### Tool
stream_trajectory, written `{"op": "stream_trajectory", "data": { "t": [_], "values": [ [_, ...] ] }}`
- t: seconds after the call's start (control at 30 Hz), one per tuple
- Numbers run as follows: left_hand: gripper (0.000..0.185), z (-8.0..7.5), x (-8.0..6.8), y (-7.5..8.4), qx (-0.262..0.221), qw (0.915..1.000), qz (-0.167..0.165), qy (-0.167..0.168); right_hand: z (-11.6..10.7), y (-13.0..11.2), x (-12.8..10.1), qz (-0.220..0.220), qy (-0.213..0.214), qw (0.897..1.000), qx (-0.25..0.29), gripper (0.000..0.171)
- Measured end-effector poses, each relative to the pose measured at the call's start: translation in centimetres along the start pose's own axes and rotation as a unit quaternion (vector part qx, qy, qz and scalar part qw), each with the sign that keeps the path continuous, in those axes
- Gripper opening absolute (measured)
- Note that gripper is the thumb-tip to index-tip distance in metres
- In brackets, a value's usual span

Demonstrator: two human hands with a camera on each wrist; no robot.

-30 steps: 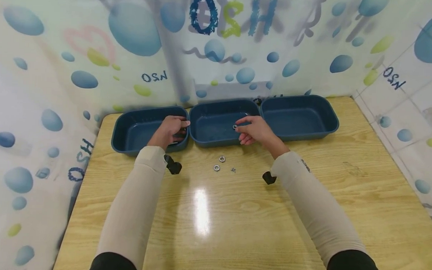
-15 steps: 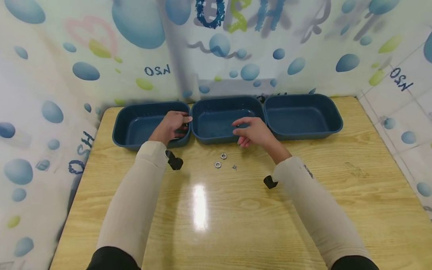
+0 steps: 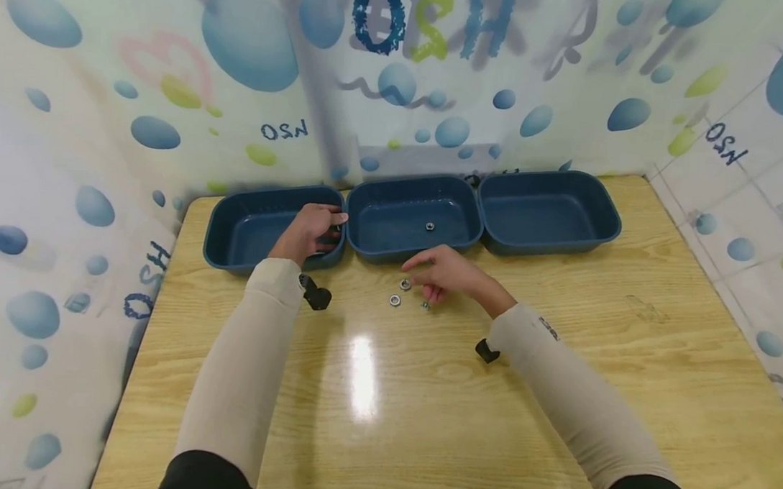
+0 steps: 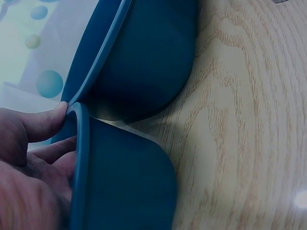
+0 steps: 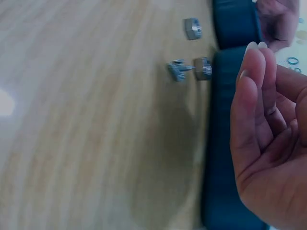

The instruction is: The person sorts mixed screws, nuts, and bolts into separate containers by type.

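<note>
Now that the nut (image 3: 429,226) lies released in the middle bin (image 3: 365,245), our empty right hand (image 3: 444,274) has dropped, fingers loose, toward the remaining nuts (image 3: 399,291); our left hand (image 3: 310,231) still grips the left bin (image 3: 225,257).

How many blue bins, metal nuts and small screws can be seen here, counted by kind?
Blue bins: 3, the left bin, middle bin, right bin.
Metal nuts: 3, one in the middle bin, two on the table.
Small screws: 1, on the table by the right hand.
Total: 7.
</note>
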State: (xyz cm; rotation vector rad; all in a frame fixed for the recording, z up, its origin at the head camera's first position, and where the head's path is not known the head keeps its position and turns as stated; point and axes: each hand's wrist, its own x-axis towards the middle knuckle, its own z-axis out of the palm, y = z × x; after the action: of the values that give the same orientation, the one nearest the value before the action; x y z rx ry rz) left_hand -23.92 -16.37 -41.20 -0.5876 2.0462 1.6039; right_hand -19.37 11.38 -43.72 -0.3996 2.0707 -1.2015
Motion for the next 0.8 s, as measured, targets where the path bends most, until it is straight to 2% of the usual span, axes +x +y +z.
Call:
{"op": "stream_trajectory", "data": {
  "t": [0.4, 0.63, 0.8],
  "values": [
    [0.051, 0.1, 0.6, 0.0, -0.006, 0.9999, -0.010, -0.003, 1.5, 2.3, 1.2, 0.016, 0.003, 1.000, 0.001, 0.034],
    [0.051, 0.1, 0.6, -0.1, -0.007, 0.9999, -0.005, -0.005, 1.8, 2.6, 1.4, 0.011, 0.022, 1.000, -0.006, 0.028],
    [0.052, 0.1, 0.4, -0.1, -0.004, 1.0000, -0.002, -0.006, 1.8, 2.6, 1.5, 0.017, 0.020, 1.000, -0.003, 0.027]
  ]
}}
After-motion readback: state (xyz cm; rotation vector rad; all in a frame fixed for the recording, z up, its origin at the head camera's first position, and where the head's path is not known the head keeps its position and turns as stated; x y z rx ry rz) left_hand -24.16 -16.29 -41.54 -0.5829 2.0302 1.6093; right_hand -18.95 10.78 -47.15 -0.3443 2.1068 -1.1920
